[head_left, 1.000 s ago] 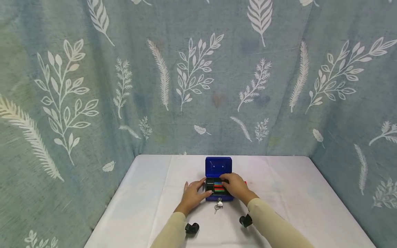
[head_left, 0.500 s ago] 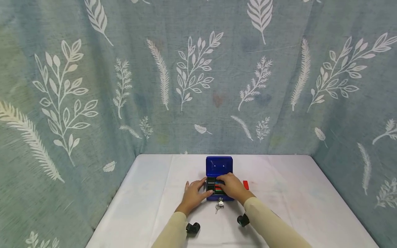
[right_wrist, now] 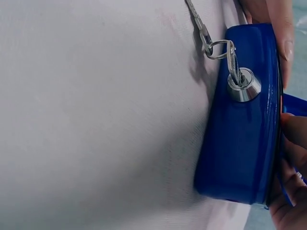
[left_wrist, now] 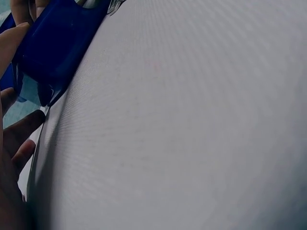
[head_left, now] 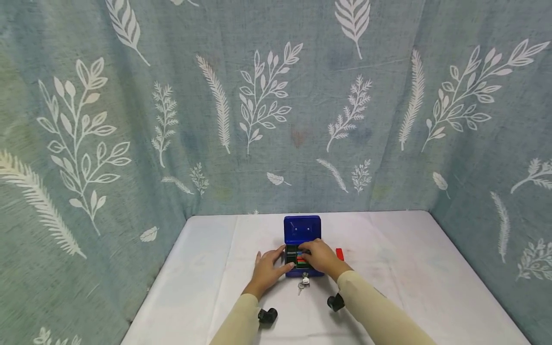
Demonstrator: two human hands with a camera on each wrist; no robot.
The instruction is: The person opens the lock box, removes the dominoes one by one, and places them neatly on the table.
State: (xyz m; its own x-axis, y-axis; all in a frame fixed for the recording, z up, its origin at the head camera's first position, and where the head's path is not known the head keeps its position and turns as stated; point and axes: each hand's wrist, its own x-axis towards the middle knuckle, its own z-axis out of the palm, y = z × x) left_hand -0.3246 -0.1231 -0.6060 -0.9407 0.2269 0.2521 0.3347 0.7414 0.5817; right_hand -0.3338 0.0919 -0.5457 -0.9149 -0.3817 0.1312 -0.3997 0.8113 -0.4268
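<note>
– What sits under the hands?
– A small blue box (head_left: 316, 273), on the white cloth (head_left: 207, 297) in front of the person. Its walls look smooth and glossy, with rounded corners, and the lid (head_left: 303, 228) stands raised at the far side.
– And the left hand (head_left: 267, 271)?
– Spread, not clenched. The thumb lies over the near left part of the rim, and the fingers reach along the left side.
– The right hand (head_left: 321, 257)?
– Bent fingers dip into the black tray (head_left: 291, 254) inside the box, over thin strips (head_left: 301, 260) in red, green and blue. I cannot tell whether they pinch one; the hand covers its own fingertips.
– Any bare metal?
– The lock (right_wrist: 245, 86) on the near wall: a silvery, tapering collar with a key (right_wrist: 233, 62) in its round face. A thin ring (right_wrist: 218, 58) links it to a second key (right_wrist: 200, 28), which hangs down towards the cloth.
– What lies beside the box?
– A flat, oblong red piece (head_left: 339, 253) on the cloth to the right, partly hidden by the right hand.
– And behind it all?
– A softly folded grey-green curtain (head_left: 302, 187), printed with pale leaves and feathery fronds
</note>
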